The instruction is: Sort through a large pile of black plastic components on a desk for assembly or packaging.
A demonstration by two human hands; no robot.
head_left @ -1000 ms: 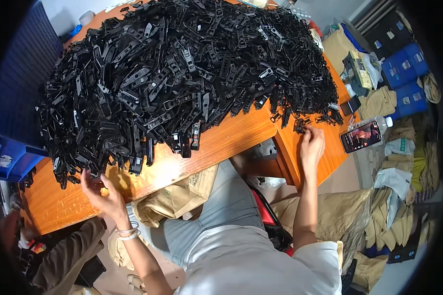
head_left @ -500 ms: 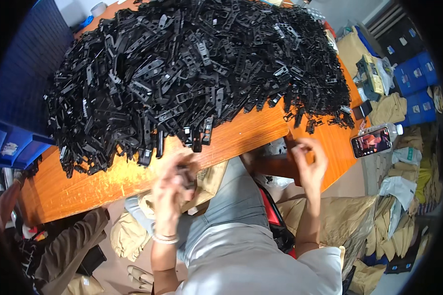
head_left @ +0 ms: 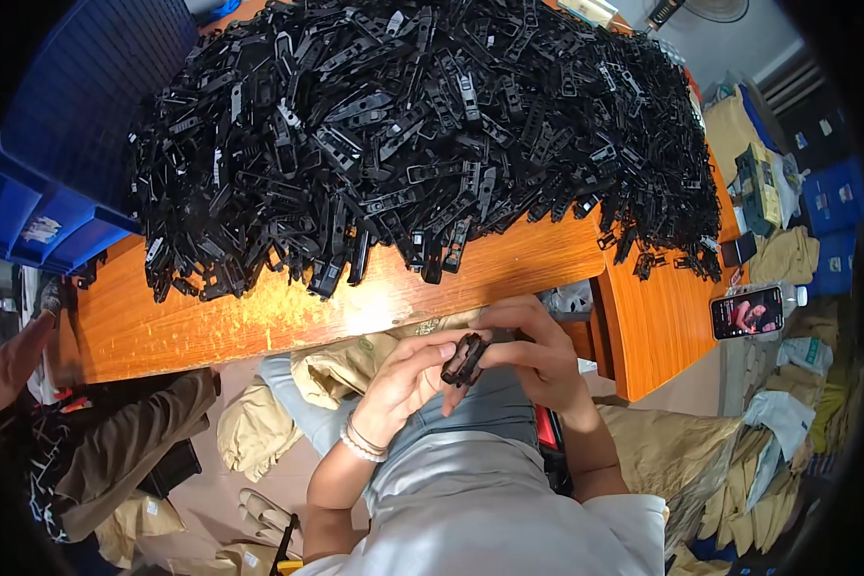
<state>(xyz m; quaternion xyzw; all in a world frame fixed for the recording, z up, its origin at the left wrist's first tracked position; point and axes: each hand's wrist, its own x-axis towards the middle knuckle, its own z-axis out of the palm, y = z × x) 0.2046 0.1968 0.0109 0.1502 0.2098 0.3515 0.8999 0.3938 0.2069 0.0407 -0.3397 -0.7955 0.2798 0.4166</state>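
Over my lap, just in front of the table edge, my left hand (head_left: 403, 386) grips a small bundle of black plastic parts (head_left: 465, 361), with the thumb pressed on its near side. My right hand (head_left: 544, 363) meets it from the right, its fingertips closed on the same parts. How many pieces are in the bundle I cannot tell. Beyond both hands, a large heap of long black plastic parts (head_left: 403, 144) covers most of the wooden table (head_left: 250, 331). Smaller black pieces (head_left: 662, 240) lie at the heap's right end.
Blue plastic bins (head_left: 77, 230) stand at the left. A phone (head_left: 747, 314) showing a video leans against a clear bottle (head_left: 792, 296) at the right edge. A brown sack (head_left: 341, 370) hangs below the table front. Another person's arm (head_left: 19, 350) is at far left.
My right hand has come left from the table's right section to join my left hand at the black parts. My left hand has moved right. The whole view has shifted slightly.
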